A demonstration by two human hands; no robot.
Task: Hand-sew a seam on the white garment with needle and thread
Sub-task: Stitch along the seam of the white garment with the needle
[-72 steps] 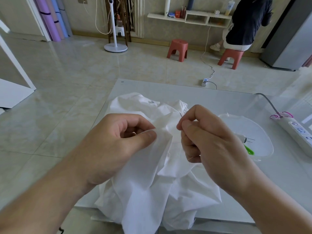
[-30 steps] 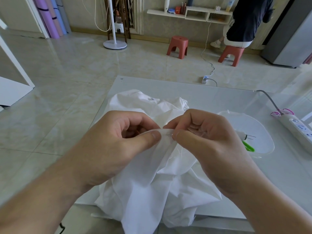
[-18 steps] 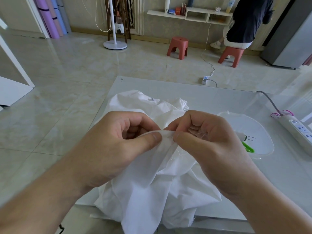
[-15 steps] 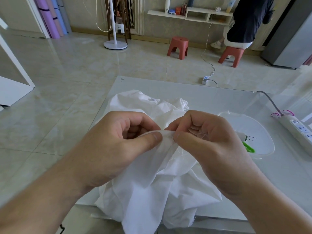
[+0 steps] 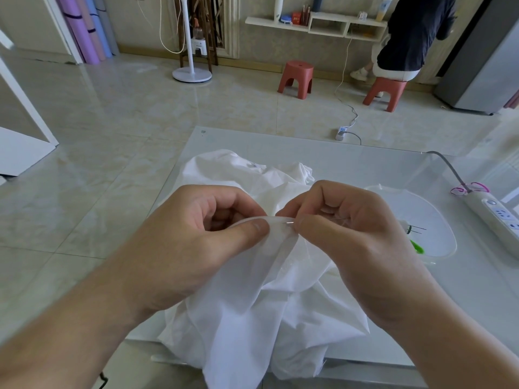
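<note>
From my remote feed: my left hand and right hand meet over the white garment, which lies bunched on the glass table and spills over its near edge. The left thumb and curled fingers pinch a raised fold of the cloth, knuckles turned up, forearm reaching in from the lower left. The right thumb and forefinger clamp the needle, whose tip shows at the fold just beside the left thumbnail; the shaft reappears between the curled right fingers. I cannot make out the thread. Beyond the right hand sits a clear plastic dish, and near the table's right edge a power strip.
</note>
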